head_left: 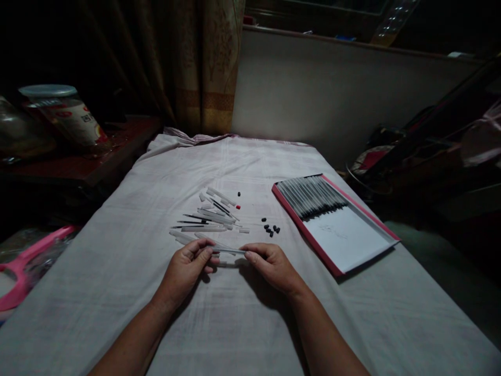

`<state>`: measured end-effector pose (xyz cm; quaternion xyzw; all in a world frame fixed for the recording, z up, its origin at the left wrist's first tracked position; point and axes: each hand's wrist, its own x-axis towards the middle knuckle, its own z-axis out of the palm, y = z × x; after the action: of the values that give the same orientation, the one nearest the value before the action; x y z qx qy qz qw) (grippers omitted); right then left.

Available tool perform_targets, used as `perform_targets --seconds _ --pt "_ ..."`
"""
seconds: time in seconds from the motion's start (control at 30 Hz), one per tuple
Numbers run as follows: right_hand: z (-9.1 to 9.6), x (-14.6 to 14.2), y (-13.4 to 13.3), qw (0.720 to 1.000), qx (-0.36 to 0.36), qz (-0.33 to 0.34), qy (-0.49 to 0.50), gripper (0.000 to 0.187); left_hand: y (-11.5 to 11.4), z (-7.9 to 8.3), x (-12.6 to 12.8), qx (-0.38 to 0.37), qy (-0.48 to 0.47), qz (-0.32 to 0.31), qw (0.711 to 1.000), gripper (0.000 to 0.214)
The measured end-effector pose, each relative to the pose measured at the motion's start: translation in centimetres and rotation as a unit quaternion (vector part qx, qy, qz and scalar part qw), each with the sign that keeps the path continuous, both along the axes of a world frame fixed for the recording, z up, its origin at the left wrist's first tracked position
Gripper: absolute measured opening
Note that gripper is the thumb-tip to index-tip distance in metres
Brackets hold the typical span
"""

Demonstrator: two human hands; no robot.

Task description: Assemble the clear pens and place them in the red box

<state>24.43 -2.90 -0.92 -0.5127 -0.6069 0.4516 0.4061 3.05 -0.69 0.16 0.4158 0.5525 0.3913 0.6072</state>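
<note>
Between my two hands a thin, pale pen barrel (229,251) is held level above the cloth. My left hand (191,261) pinches its left end, and my right hand (270,263) pinches the right end; the fingertips hide both ends. Just beyond lies a loose pile of clear pen barrels (203,228), caps and dark ink refills (195,219). To the right of the pile are several small black plugs (271,230). A single red plug (238,207) and another black plug (239,194) sit near its far edge.
A shallow red-edged box (340,272) on the right holds a row of pens (313,196) at its far end. White checked cloth (117,292) covers the table. At left stand a lidded jar (74,117) and a pink-handled object (23,266). A curtain (211,62) hangs behind.
</note>
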Motion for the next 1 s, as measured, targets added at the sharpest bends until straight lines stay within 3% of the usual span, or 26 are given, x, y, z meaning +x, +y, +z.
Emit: perform_targets --seconds 0.23,0.3,0.37,0.4,0.47,0.57,0.7,1.0 --pt "1.4 -0.1 -0.3 0.995 0.017 0.003 -0.098 0.029 0.1 -0.4 0.4 0.000 -0.014 0.007 1.000 0.060" --pt "2.0 1.2 0.0 0.991 0.054 -0.036 -0.120 0.026 0.3 -0.4 0.5 0.016 -0.026 0.016 0.999 0.067" --pt "2.6 3.9 1.0 0.979 0.107 -0.123 -0.124 0.026 0.5 -0.4 0.3 0.027 -0.038 0.022 0.999 0.073" --pt "2.9 5.8 1.8 0.965 0.124 -0.193 -0.124 0.029 0.6 -0.3 0.2 0.029 -0.043 0.022 0.998 0.074" --pt "3.5 10.1 3.6 0.913 0.134 -0.354 -0.153 0.035 0.7 -0.3 0.1 0.030 -0.049 0.021 0.998 0.072" --pt "4.0 16.0 6.4 0.823 0.026 -0.488 -0.290 0.034 0.8 -0.5 0.0 0.033 -0.052 0.020 0.998 0.068" --pt "3.6 19.6 9.1 0.781 -0.040 -0.525 -0.336 0.037 0.8 -0.5 0.1 0.029 -0.052 0.012 0.998 0.068" --pt "1.3 19.6 11.7 0.759 -0.107 -0.496 -0.409 0.037 0.8 -0.4 -0.1 0.026 -0.051 -0.005 0.998 0.063"
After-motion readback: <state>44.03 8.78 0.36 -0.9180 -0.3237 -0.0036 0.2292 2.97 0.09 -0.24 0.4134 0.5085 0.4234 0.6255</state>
